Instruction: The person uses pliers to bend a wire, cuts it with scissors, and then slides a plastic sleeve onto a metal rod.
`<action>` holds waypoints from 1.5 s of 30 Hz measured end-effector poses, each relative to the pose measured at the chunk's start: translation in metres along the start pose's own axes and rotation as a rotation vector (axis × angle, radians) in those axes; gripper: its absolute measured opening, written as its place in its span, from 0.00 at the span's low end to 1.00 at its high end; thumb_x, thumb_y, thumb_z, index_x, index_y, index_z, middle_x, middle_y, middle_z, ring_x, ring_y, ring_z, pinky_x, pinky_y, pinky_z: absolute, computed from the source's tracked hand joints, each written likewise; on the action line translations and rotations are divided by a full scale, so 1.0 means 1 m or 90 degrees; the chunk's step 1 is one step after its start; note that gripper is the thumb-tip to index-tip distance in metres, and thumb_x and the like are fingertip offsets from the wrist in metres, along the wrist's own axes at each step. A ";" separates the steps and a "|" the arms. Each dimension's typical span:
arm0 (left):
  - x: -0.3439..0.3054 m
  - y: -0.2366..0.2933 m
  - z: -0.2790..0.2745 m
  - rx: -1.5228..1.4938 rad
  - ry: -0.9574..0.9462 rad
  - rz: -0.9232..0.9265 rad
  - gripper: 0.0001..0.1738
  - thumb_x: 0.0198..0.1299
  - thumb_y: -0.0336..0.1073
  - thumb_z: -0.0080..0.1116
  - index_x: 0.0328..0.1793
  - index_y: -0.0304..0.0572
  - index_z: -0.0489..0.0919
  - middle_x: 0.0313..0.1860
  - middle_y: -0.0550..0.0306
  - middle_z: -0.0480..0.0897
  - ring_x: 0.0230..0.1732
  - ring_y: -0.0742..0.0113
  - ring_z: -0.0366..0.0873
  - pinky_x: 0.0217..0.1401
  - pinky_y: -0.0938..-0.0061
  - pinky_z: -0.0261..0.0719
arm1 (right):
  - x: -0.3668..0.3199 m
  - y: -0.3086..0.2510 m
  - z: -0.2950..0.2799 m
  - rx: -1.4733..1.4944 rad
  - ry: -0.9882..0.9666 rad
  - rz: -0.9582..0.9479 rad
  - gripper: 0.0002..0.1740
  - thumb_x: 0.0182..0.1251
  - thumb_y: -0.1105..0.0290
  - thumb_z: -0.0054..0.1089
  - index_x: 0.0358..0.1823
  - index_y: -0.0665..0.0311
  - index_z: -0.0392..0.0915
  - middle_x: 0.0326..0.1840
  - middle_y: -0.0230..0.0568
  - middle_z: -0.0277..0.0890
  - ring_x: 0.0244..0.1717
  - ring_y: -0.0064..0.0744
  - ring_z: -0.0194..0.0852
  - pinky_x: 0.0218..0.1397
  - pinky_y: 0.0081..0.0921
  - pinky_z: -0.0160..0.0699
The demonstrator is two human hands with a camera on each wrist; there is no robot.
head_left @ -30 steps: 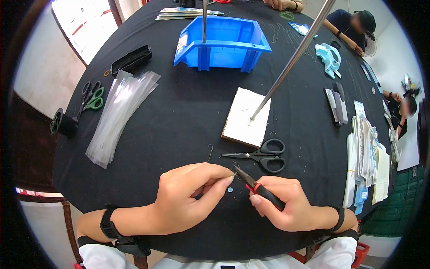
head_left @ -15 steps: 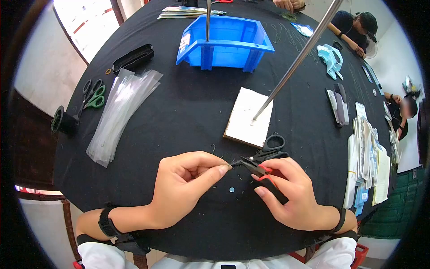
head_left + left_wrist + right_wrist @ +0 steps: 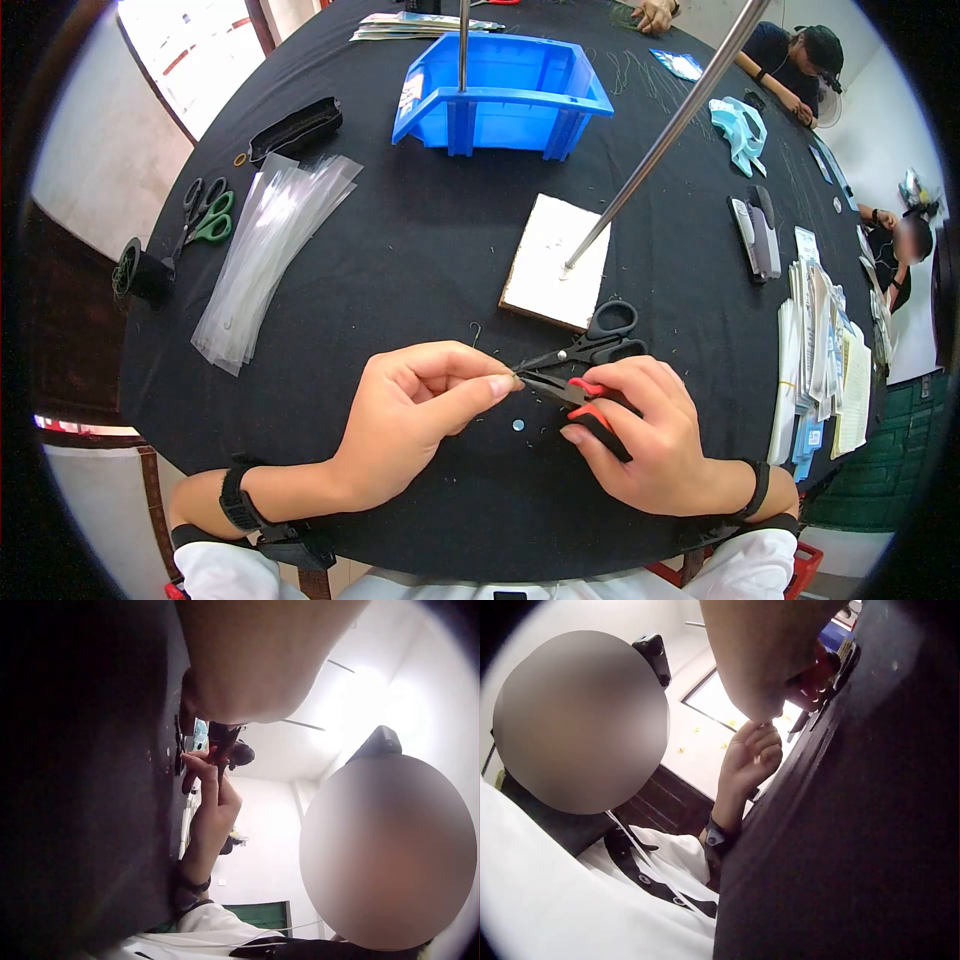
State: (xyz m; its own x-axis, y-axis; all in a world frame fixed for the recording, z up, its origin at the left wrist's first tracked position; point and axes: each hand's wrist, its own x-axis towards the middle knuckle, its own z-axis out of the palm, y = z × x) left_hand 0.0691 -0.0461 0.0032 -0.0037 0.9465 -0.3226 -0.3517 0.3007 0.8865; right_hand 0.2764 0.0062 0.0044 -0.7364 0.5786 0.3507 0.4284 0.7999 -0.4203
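Observation:
My left hand (image 3: 425,415) pinches a tiny thin piece between thumb and forefinger; the fingertips mostly hide it, and I cannot tell its kind. In my right hand (image 3: 645,430) are needle-nose pliers (image 3: 555,388) with red and black handles, their jaws slightly parted and pointing left, tips right at the left fingertips. Just behind the pliers lie black-handled scissors (image 3: 600,345). A thin hook-shaped wire (image 3: 476,330) shows above the left knuckles, and a small pale blue disc (image 3: 518,425) lies below the pliers.
A metal rod rises from a white-topped block (image 3: 555,260) beyond the scissors. Farther back stands a blue bin (image 3: 500,120). Clear plastic sleeves (image 3: 270,260) and green-handled scissors (image 3: 212,222) are at left; a stapler (image 3: 755,235) and stacked packets (image 3: 810,340) at right.
The pliers' jaws went from closed to parted, drew back right, then returned to the left fingertips. The black scissors turned, their tip now nearer me. My left hand keeps its pinch.

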 end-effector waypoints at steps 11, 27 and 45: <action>0.000 -0.001 0.001 0.048 -0.006 0.038 0.06 0.58 0.28 0.58 0.37 0.30 0.79 0.21 0.65 0.73 0.19 0.85 0.59 0.20 0.85 0.52 | -0.002 0.002 0.003 0.004 0.006 -0.033 0.13 0.44 0.70 0.70 0.28 0.69 0.77 0.36 0.41 0.74 0.34 0.38 0.72 0.34 0.32 0.70; -0.002 0.000 -0.002 0.134 0.007 0.067 0.06 0.58 0.28 0.59 0.38 0.31 0.81 0.25 0.62 0.79 0.24 0.85 0.68 0.24 0.88 0.60 | -0.001 -0.001 -0.001 -0.026 -0.005 0.020 0.15 0.43 0.68 0.71 0.29 0.69 0.77 0.41 0.43 0.71 0.40 0.42 0.70 0.40 0.34 0.70; -0.004 0.001 -0.002 0.214 0.005 0.095 0.05 0.57 0.27 0.60 0.36 0.32 0.81 0.27 0.62 0.81 0.26 0.86 0.70 0.26 0.89 0.63 | 0.000 0.001 -0.004 0.040 -0.025 -0.003 0.13 0.43 0.70 0.71 0.27 0.68 0.76 0.35 0.41 0.70 0.32 0.36 0.69 0.29 0.26 0.70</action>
State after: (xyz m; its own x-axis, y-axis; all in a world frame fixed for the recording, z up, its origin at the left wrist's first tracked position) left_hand 0.0665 -0.0495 0.0046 -0.0400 0.9824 -0.1826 -0.0193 0.1820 0.9831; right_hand 0.2788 0.0076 0.0072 -0.7588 0.5669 0.3208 0.3917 0.7906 -0.4708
